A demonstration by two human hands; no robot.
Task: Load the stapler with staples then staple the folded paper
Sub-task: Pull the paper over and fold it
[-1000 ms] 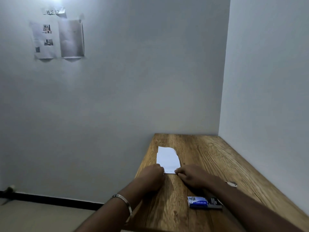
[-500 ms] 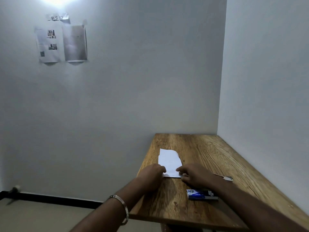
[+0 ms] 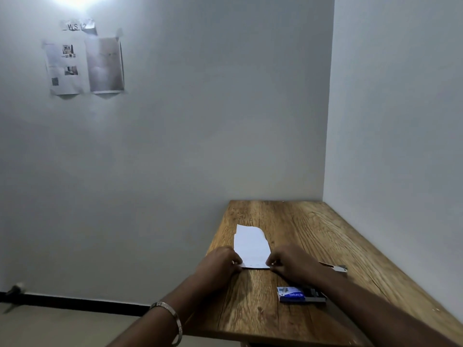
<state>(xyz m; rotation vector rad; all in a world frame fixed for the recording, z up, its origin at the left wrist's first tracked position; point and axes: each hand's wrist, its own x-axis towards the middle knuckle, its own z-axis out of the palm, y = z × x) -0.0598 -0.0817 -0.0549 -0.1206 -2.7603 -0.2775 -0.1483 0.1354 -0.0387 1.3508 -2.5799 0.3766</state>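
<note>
A white folded paper point(image 3: 251, 244) lies flat on the wooden table point(image 3: 310, 234). My left hand point(image 3: 220, 264) pinches its near left corner and my right hand point(image 3: 292, 262) pinches its near right corner, both pressing the near edge down. A blue staple box point(image 3: 292, 294) with a dark end lies on the table near my right forearm. A small metal piece, likely the stapler's tip point(image 3: 339, 268), shows just beyond my right wrist; the rest of it is hidden by the arm.
The table stands in a corner, with a white wall point(image 3: 400, 121) along its right side and another behind. Its left edge drops to the floor point(image 3: 50, 326). Printed sheets point(image 3: 82, 67) are taped high on the back wall.
The view has tilted upward, so the table sits lower in frame. Both hands stay at the paper's near edge, with fingers now pinching its two corners.
</note>
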